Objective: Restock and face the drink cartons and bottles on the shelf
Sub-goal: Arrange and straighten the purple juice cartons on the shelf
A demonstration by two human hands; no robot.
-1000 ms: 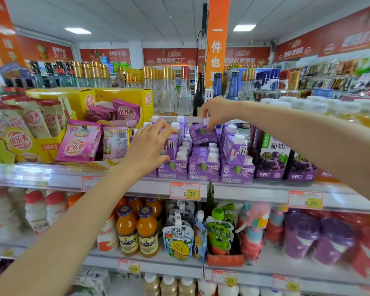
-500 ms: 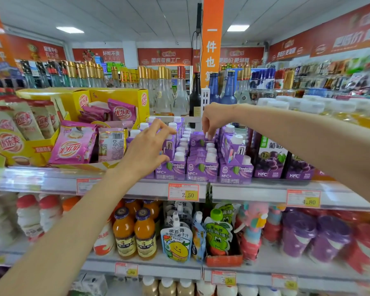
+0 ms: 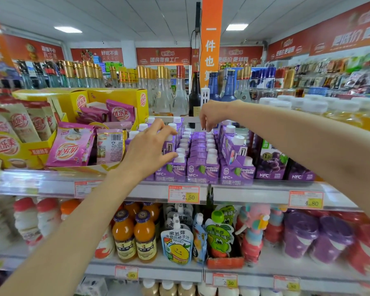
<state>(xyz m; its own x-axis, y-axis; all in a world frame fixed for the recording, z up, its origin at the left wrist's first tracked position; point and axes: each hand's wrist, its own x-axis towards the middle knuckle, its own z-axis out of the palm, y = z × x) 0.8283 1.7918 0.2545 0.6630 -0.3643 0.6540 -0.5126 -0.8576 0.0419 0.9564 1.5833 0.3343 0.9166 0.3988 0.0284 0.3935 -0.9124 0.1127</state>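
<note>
**Checker:** Nearest edge?

**Stocker:** The shelf lip (image 3: pixel 254 192), a clear rail. It carries a price tag marked 2.50 (image 3: pixel 183 194) under the purple stock and a price tag marked 4.80 (image 3: pixel 305 199) further right. On the shelf below stand orange juice bottles (image 3: pixel 135 236), spouted pouches (image 3: pixel 176 246) and purple cups (image 3: pixel 316 238).

**Checker:** Task stock, and its position?

**Stocker:** The purple cartons (image 3: pixel 202 167) have white caps and run in rows front to back on that shelf, with the front faces at the lip. The outer rows are stacked two high. The middle rows are one layer high, which leaves an open trough between the taller stacks.

**Checker:** Hands?

**Stocker:** The left hand (image 3: pixel 150 150) is spread wide, with index finger and thumb against the upper carton of the left stack, not closed round it. The right hand (image 3: pixel 216 114) is narrow, fingers bunched and pointing down over the rear caps of the middle rows. Whether they pinch a cap, I cannot tell.

**Checker:** What hems the rows in at the sides?

**Stocker:** On the left, just beside them, is a yellow display box (image 3: pixel 120 96) with pink sachets (image 3: pixel 71 146). On the right, just beside them, are darker grape juice cartons (image 3: pixel 270 161).

**Checker:** Behind?

**Stocker:** Gold-capped glass bottles (image 3: pixel 162 92), a dark bottle (image 3: pixel 194 97) and blue bottles (image 3: pixel 229 86) stand close behind the rear row. Farther off hangs an orange banner (image 3: pixel 210 50).
</note>
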